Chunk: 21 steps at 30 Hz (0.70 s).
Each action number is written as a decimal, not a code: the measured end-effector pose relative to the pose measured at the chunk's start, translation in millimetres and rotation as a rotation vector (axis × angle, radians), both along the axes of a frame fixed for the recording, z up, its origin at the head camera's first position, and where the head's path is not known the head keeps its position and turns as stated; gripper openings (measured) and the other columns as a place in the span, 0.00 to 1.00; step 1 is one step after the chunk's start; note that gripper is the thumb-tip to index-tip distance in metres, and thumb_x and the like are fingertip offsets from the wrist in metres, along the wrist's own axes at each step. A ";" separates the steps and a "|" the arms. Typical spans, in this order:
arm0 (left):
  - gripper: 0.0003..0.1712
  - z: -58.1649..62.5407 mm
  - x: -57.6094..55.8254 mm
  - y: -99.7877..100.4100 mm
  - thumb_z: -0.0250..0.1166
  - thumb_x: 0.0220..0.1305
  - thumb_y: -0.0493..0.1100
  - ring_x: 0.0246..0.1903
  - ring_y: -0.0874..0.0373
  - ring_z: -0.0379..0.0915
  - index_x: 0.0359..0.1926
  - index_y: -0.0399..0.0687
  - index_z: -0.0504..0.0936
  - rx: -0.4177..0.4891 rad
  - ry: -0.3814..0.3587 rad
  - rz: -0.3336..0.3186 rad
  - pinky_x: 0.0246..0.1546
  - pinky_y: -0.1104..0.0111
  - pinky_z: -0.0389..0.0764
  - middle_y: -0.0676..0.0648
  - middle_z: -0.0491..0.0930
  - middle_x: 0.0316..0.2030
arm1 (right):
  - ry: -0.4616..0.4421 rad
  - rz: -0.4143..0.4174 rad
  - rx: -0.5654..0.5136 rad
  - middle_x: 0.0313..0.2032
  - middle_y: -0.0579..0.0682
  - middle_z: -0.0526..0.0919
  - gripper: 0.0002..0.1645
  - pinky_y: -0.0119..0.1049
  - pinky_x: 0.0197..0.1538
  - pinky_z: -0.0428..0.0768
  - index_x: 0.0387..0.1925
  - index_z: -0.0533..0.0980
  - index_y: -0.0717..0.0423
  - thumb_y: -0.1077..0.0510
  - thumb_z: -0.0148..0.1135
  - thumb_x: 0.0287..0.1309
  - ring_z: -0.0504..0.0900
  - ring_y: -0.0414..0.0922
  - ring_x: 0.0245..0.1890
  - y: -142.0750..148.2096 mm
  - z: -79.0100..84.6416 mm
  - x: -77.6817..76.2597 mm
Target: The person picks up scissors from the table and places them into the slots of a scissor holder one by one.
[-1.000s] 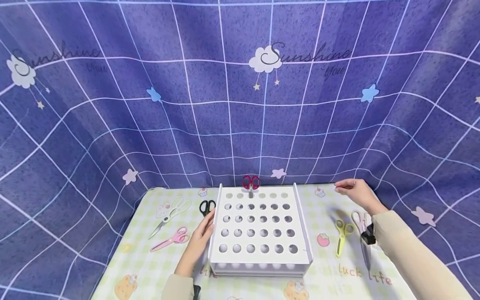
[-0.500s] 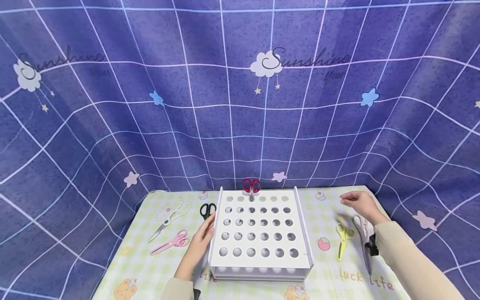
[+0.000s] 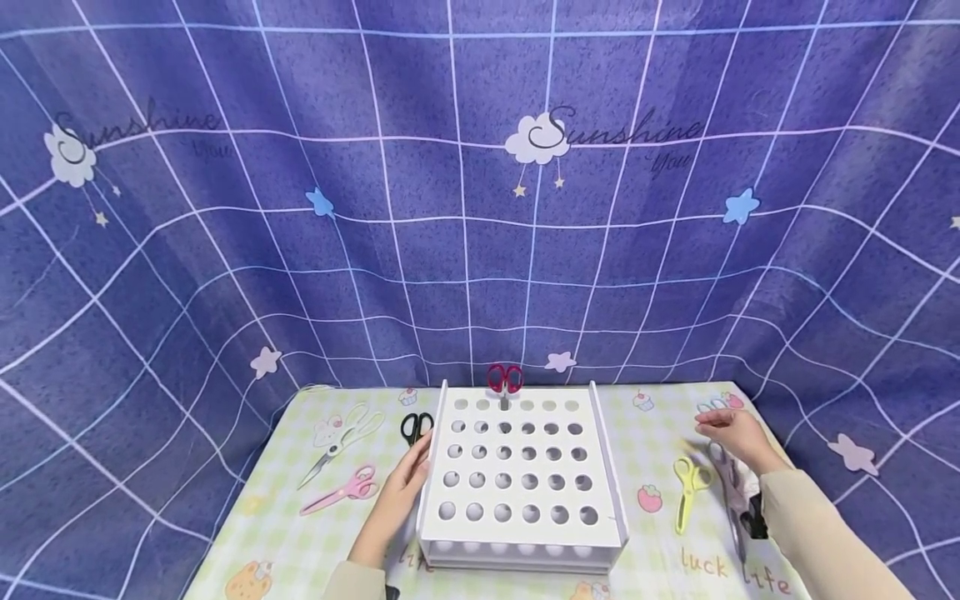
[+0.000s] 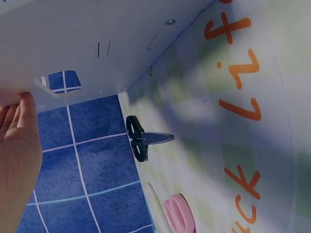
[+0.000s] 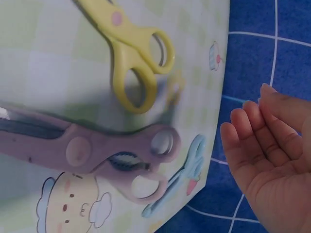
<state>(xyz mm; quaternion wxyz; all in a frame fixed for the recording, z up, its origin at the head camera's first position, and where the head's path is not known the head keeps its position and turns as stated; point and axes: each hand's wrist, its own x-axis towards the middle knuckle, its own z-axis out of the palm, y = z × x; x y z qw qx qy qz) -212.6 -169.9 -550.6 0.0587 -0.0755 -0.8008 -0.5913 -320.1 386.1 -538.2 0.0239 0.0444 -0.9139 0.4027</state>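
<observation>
Our left hand [image 3: 405, 482] touches the rack [image 3: 516, 467]; near our right hand [image 3: 738, 436], its fingers loose and empty, blue scissors [image 5: 186, 170] seem light, stiff, best held by the handles.

Arms [image 3: 821, 529] apart, right fingers [image 5: 262, 131] loosely curled

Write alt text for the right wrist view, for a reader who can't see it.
A person's right hand, fingers loosely curled with nothing visible in them, is at the right, in front of a blue gridded cloth. To its left, yellow scissors, purple scissors and light blue scissors lie on a checked tablecloth.
</observation>
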 end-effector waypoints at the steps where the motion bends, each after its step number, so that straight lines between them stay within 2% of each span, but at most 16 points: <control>1: 0.29 -0.5 0.5 0.0 0.50 0.75 0.45 0.67 0.46 0.64 0.73 0.48 0.60 -0.001 0.005 -0.001 0.64 0.80 0.63 0.42 0.67 0.68 | -0.003 -0.008 0.005 0.36 0.62 0.87 0.16 0.23 0.32 0.77 0.42 0.80 0.73 0.60 0.64 0.59 0.77 0.26 0.28 1.1 -1.3 0.8; 5: 0.28 -1.6 0.9 -0.5 0.49 0.75 0.44 0.66 0.44 0.64 0.73 0.47 0.60 0.013 0.018 -0.016 0.64 0.80 0.63 0.40 0.67 0.68 | -0.008 -0.032 0.010 0.36 0.62 0.87 0.16 0.23 0.32 0.76 0.42 0.80 0.73 0.61 0.64 0.59 0.77 0.26 0.28 5.5 -7.2 2.3; 10: 0.28 -1.4 0.2 -1.8 0.49 0.75 0.43 0.67 0.46 0.64 0.73 0.50 0.59 0.017 0.011 -0.020 0.64 0.80 0.63 0.42 0.67 0.68 | -0.029 -0.063 0.003 0.36 0.63 0.86 0.17 0.24 0.30 0.75 0.44 0.79 0.75 0.63 0.64 0.59 0.76 0.27 0.27 8.0 -17.0 5.3; 17: 0.28 -0.6 0.2 -1.6 0.50 0.75 0.45 0.68 0.49 0.62 0.73 0.54 0.60 0.027 -0.035 -0.017 0.67 0.78 0.60 0.44 0.65 0.69 | -0.057 -0.122 0.049 0.36 0.61 0.86 0.16 0.26 0.28 0.75 0.44 0.80 0.72 0.62 0.64 0.58 0.76 0.32 0.28 9.3 -30.6 12.8; 21: 0.29 0.1 0.1 -2.3 0.50 0.75 0.44 0.68 0.47 0.62 0.73 0.52 0.59 0.025 -0.024 -0.023 0.66 0.79 0.60 0.42 0.65 0.69 | -0.070 -0.122 0.077 0.37 0.62 0.87 0.15 0.28 0.30 0.75 0.43 0.81 0.70 0.62 0.63 0.57 0.78 0.35 0.30 8.3 -33.9 13.8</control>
